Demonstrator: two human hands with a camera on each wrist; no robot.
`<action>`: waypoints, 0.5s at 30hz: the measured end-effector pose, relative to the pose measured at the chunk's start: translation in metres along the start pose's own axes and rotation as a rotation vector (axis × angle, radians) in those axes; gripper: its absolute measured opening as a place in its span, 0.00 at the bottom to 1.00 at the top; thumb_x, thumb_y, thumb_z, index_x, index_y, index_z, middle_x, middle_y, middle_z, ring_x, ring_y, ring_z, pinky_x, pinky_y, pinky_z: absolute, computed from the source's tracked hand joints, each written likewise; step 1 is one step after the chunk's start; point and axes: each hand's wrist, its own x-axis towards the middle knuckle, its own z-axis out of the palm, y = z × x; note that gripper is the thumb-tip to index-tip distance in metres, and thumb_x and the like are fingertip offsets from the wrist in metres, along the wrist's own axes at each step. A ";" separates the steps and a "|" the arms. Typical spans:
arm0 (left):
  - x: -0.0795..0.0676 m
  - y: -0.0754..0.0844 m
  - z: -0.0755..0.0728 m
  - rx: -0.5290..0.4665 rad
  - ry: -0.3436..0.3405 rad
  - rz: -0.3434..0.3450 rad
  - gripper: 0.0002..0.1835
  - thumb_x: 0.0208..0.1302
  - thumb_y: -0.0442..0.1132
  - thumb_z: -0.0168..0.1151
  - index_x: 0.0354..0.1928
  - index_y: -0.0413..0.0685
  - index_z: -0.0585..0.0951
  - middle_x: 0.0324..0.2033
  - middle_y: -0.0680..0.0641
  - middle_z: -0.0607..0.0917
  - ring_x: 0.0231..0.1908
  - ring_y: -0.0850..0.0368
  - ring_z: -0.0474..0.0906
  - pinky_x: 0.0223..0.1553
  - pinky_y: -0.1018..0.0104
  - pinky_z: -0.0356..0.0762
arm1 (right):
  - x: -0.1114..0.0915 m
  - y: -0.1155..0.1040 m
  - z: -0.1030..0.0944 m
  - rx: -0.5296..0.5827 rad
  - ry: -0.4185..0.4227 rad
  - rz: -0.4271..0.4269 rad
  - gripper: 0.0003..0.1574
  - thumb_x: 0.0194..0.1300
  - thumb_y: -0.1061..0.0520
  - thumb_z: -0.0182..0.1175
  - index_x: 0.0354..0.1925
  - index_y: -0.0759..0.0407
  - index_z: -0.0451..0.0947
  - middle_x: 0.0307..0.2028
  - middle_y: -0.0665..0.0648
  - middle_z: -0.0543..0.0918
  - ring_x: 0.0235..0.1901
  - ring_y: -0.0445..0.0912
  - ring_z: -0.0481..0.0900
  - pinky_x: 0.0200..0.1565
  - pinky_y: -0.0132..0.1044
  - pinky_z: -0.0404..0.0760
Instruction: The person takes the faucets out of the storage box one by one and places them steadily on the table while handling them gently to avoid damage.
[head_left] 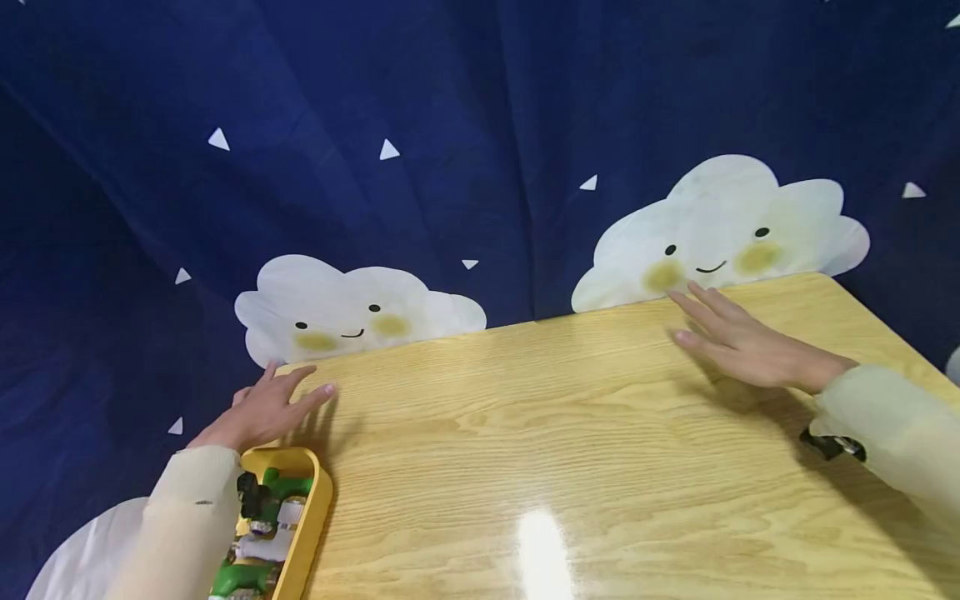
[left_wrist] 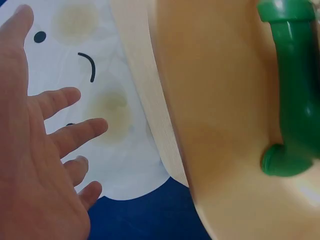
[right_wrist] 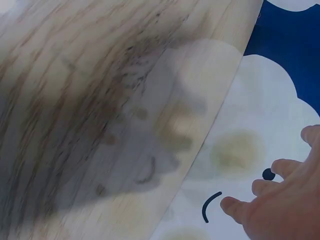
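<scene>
My left hand [head_left: 258, 414] hovers over the table's far left corner, its fingers spread and holding nothing. Just below it stands a yellow tray [head_left: 318, 500] with green and white objects inside, partly covered by my left sleeve. In the left wrist view a glossy green piece [left_wrist: 295, 90] of unclear kind lies in the tray beside my hand. My right hand [head_left: 750, 346] is held above the table's far right part, fingers extended, with nothing in it. Its shadow falls on the wood.
The pale wooden table [head_left: 480, 450] reaches back to a dark blue curtain [head_left: 450, 108] printed with smiling clouds and white triangles. A bright light reflection shows on the near part of the tabletop. Dark devices sit at both wrists.
</scene>
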 end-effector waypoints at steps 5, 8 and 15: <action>-0.005 -0.005 -0.003 0.009 -0.026 -0.010 0.50 0.71 0.74 0.43 0.79 0.41 0.60 0.77 0.27 0.59 0.79 0.21 0.35 0.65 0.17 0.43 | 0.004 -0.007 0.001 0.022 0.001 -0.003 0.45 0.80 0.35 0.43 0.84 0.38 0.34 0.84 0.60 0.31 0.82 0.67 0.28 0.71 0.80 0.39; -0.007 -0.007 -0.003 0.013 -0.018 0.009 0.50 0.69 0.74 0.49 0.78 0.41 0.62 0.76 0.26 0.60 0.78 0.20 0.39 0.64 0.16 0.46 | 0.006 -0.010 0.002 0.045 0.002 -0.004 0.45 0.80 0.35 0.43 0.84 0.38 0.35 0.84 0.61 0.31 0.83 0.67 0.29 0.71 0.80 0.38; -0.016 -0.012 -0.001 0.004 -0.039 0.017 0.50 0.68 0.72 0.53 0.78 0.41 0.62 0.73 0.24 0.65 0.75 0.17 0.48 0.63 0.14 0.45 | 0.013 -0.020 0.010 0.101 -0.010 -0.019 0.44 0.81 0.35 0.42 0.84 0.38 0.35 0.84 0.60 0.32 0.83 0.66 0.28 0.71 0.80 0.38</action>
